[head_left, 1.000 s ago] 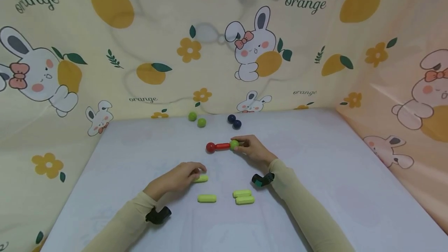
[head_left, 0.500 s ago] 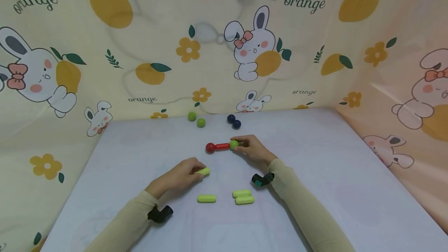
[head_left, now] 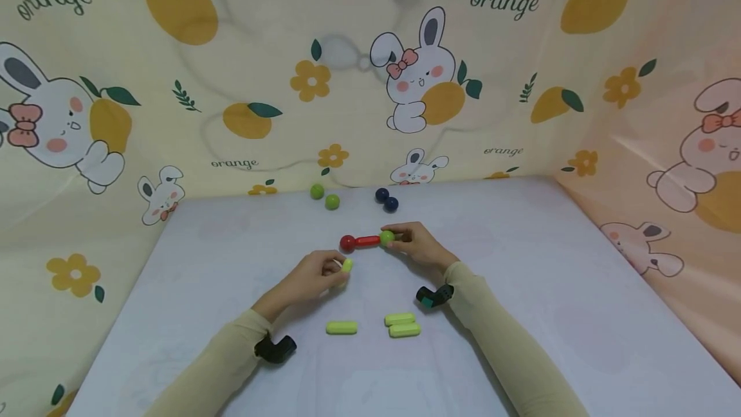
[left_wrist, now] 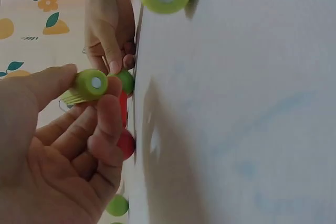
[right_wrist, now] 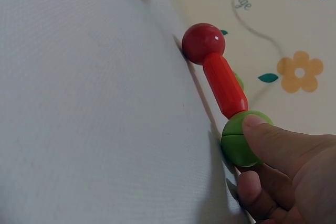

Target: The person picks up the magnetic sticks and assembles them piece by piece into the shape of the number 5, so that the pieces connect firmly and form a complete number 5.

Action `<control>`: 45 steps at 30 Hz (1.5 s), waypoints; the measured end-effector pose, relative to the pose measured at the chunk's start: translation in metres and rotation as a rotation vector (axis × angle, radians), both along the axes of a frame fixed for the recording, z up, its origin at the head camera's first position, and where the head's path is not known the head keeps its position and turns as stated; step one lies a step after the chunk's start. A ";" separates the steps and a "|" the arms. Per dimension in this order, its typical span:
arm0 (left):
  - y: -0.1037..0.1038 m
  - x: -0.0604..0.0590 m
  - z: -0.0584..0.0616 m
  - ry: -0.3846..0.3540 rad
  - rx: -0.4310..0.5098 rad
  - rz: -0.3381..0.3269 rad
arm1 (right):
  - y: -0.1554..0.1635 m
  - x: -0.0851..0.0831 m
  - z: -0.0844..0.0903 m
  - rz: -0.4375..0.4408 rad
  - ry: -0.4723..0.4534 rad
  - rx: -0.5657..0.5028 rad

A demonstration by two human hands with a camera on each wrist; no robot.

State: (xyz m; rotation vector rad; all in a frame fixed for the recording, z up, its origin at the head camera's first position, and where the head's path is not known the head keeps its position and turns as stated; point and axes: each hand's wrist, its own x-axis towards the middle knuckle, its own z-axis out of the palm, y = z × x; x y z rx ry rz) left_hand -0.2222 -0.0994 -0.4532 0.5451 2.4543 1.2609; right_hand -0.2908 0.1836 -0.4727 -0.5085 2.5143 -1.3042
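White table [head_left: 521,288], hands [head_left: 312,273] mid-table, edges far

My pale table [head_left: 521,288] carries three lime sticks [head_left: 341,327], two green balls [head_left: 324,197], two navy balls [head_left: 386,200] and a red stick-and-ball chain [head_left: 366,241].

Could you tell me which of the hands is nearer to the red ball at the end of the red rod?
Left. The left hand, pinching a green rod, sits just below the red ball. The right hand grips the green ball at the red rod's far end.
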 end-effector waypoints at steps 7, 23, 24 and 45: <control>0.007 -0.007 -0.007 -0.141 0.093 0.050 | 0.000 0.001 0.001 0.000 -0.001 -0.009; 0.021 -0.011 -0.013 -0.383 0.225 0.249 | 0.000 0.002 0.005 0.016 -0.002 -0.028; 0.022 -0.011 -0.013 -0.396 0.223 0.264 | 0.000 0.003 0.005 0.018 0.000 -0.028; 0.020 -0.020 -0.012 -0.432 0.185 0.329 | 0.000 -0.002 -0.001 0.013 0.006 -0.033</control>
